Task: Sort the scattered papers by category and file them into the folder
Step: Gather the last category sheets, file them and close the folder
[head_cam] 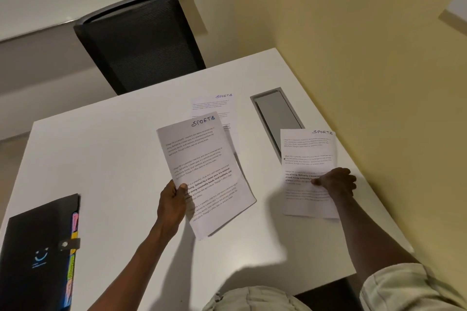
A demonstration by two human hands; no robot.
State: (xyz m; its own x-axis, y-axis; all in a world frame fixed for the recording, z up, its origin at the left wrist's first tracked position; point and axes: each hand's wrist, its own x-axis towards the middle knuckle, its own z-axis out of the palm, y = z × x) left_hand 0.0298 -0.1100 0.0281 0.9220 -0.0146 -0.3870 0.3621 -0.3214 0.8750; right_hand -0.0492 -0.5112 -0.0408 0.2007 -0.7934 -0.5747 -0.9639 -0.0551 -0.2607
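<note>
Closest to me, the black folder (38, 255) lies shut at the near left corner of the white worktop (101, 159), its strap snapped over the edge and a row of coloured tabs, pink, yellow and green, peeping from its open side; the cover looks like smooth, slightly glossy plastic. A little further in, the left hand (173, 203) pinches the lower left edge of a printed sheet (204, 171), thumb on top, and holds it tilted off the surface so that it casts a shadow. The right hand (336, 183) is curled over a second sheet (307, 154), fingers bearing on its right side, though I cannot tell whether it grips the paper or only presses it flat. Both sheets are thin white paper, faintly creased, with blocks of type and "SPORTS" handwritten at the top right. Beyond the lifted page a third sheet (217, 108), headed the same way, lies flat on its own. To my eye this is the gathering step: like pages being pulled into one pile. The next move seems to call for squaring the three together, then unsnapping the folder and finding the matching tab. Behind the sheets a grey metal hatch (278, 113) is let into the worktop, and a dark mesh-backed chair (139, 40) stands at the far edge.
</note>
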